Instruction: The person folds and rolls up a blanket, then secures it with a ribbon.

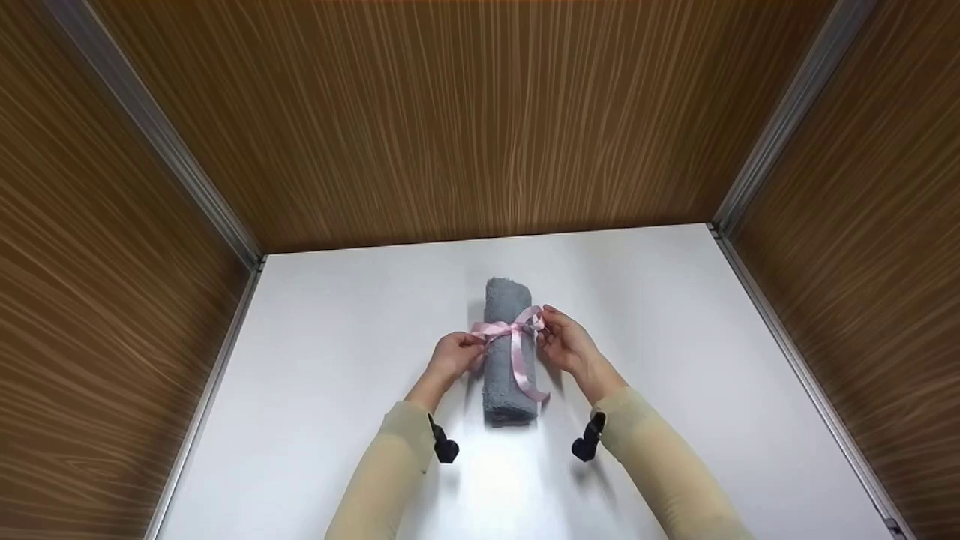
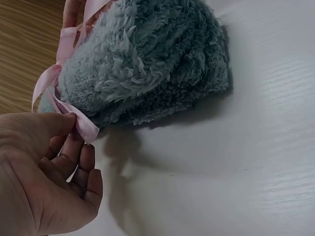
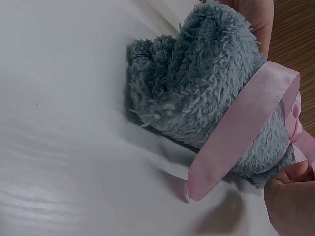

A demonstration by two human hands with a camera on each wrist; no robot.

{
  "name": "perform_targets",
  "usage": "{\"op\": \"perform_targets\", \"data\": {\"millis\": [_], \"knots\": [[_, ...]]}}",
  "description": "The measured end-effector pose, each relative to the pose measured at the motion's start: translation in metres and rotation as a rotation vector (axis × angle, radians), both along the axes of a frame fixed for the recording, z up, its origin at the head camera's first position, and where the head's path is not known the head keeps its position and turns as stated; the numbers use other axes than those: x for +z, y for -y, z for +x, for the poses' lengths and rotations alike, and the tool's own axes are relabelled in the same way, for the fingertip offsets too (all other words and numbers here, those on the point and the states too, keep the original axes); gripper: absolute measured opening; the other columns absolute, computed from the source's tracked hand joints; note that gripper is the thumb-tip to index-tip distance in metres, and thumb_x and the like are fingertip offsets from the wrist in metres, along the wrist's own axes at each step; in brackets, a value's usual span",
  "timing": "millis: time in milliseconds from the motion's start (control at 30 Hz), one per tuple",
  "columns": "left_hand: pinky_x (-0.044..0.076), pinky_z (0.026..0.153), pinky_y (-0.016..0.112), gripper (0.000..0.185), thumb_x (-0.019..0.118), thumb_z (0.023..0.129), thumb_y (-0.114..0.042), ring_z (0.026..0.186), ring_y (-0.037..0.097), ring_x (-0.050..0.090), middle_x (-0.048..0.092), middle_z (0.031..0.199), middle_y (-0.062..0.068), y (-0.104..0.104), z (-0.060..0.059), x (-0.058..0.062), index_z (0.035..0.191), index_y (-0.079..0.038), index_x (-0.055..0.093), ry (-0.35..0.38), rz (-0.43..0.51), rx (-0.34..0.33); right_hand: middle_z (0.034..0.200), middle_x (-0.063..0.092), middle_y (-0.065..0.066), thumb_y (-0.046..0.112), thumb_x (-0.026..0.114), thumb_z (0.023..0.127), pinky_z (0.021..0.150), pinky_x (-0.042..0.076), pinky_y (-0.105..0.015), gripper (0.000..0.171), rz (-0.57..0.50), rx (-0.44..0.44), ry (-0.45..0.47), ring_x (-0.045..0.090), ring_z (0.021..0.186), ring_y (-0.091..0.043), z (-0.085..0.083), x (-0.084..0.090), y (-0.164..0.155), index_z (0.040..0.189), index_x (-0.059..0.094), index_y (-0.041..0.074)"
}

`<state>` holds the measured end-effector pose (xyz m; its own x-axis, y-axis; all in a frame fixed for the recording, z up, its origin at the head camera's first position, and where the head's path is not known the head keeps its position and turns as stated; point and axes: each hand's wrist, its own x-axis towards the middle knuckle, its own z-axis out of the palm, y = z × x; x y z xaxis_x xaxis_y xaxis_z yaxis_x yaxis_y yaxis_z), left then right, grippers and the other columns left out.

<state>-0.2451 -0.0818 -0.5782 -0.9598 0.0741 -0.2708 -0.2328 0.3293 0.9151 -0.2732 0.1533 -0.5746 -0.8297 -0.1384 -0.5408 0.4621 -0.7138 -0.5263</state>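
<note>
A grey fluffy towel (image 1: 501,386), rolled up, lies lengthwise on the white table. Round its middle a pink satin ribbon (image 1: 519,360) is tied in what looks like a bow, with one tail hanging down over the right side of the roll. At the roll's left side, the left hand (image 1: 452,356) pinches a part of the ribbon (image 2: 87,130) between thumb and index finger. On the opposite side, the right hand (image 1: 571,349) holds a loop of ribbon near the knot. In the right wrist view, that hand's fingertips (image 3: 297,171) are partly cut off by the frame edge.
The white tabletop (image 1: 337,300) stretches out around the towel. Brown wood-grain panels (image 1: 480,120) stand at the back and both sides, joined by grey metal corner strips (image 1: 180,150). Black wrist mounts (image 1: 445,448) stick out inward from both sleeves.
</note>
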Motion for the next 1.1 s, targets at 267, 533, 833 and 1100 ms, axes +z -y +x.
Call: {"op": "perform_targets", "data": {"millis": [267, 533, 833, 1100], "knots": [[0.044, 0.058, 0.023, 0.020, 0.062, 0.093, -0.007, 0.071, 0.013, 0.054, 0.066, 0.092, 0.004, 0.020, 0.004, 0.005, 0.107, 0.002, 0.073, 0.060, -0.042, -0.132, 0.085, 0.067, -0.001, 0.004, 0.057, 0.104, 0.063, 0.049, -0.023, 0.014, -0.003, 0.008, -0.013, 0.060, 0.071, -0.011, 0.000, 0.000, -0.001, 0.115, 0.055, 0.011], [0.043, 0.060, 0.022, 0.019, 0.061, 0.090, -0.009, 0.067, 0.008, 0.051, 0.060, 0.079, -0.002, 0.033, 0.005, 0.014, 0.102, 0.001, 0.072, 0.114, -0.030, -0.308, 0.087, 0.070, 0.000, 0.004, 0.057, 0.104, 0.065, 0.050, -0.024, 0.015, -0.013, -0.001, -0.012, 0.062, 0.074, -0.011, 0.001, 0.001, -0.003, 0.117, 0.056, 0.011], [0.048, 0.070, 0.031, 0.018, 0.061, 0.097, -0.013, 0.069, 0.011, 0.054, 0.063, 0.079, 0.001, 0.036, 0.002, 0.019, 0.101, 0.002, 0.071, 0.205, -0.011, -0.392, 0.092, 0.069, -0.001, 0.004, 0.055, 0.105, 0.069, 0.049, -0.023, 0.019, -0.019, -0.013, -0.004, 0.062, 0.079, -0.012, 0.002, 0.003, -0.003, 0.122, 0.053, 0.011], [0.051, 0.084, 0.044, 0.055, 0.046, 0.105, -0.049, 0.082, 0.020, 0.061, 0.068, 0.096, 0.009, 0.017, -0.006, 0.025, 0.104, 0.000, 0.072, 0.152, 0.056, -0.062, 0.086, 0.070, -0.001, 0.013, 0.064, 0.103, 0.070, 0.049, -0.024, 0.009, -0.013, -0.006, 0.021, 0.061, 0.080, -0.012, 0.001, 0.003, -0.003, 0.099, 0.072, 0.009]]}}
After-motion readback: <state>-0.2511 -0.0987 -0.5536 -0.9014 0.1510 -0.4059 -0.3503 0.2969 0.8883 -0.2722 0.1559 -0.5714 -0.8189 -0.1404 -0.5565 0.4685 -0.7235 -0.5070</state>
